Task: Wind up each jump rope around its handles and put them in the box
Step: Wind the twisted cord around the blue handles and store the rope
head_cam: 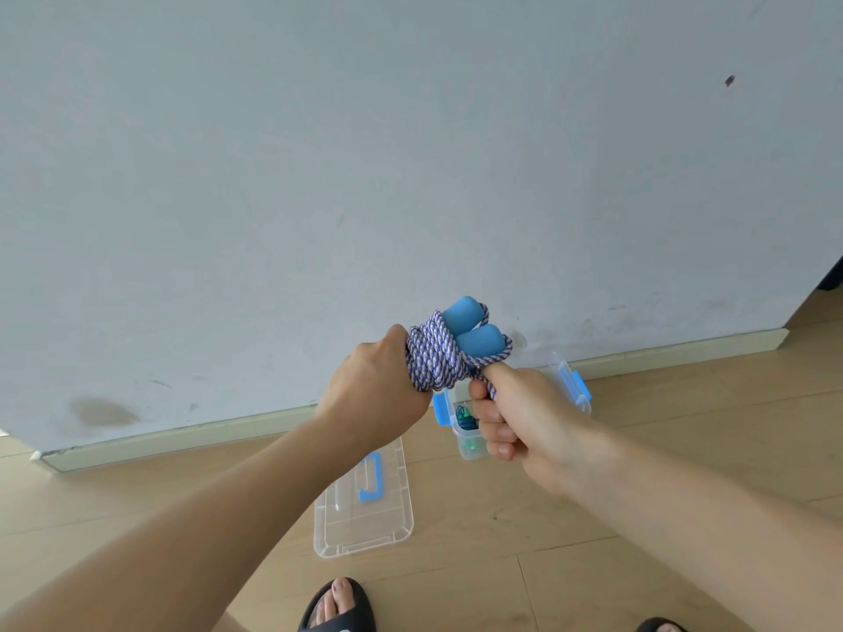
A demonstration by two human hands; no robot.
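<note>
Head view: two handles (470,328), one box (575,386).

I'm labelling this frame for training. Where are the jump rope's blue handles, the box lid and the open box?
blue handles (480,340), head view, foam end of the nearer handle.
box lid (365,526), head view, clear flat panel on the floor.
open box (578,386), head view, blue latch on its right wall.

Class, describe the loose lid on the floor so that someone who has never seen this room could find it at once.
Start at the pale wall and drop to the wooden floor below the person's left hand. The lid lies flat there, left of the open box. Unlike the box, it is shallow, clear and carries one blue carry handle on top.
</note>
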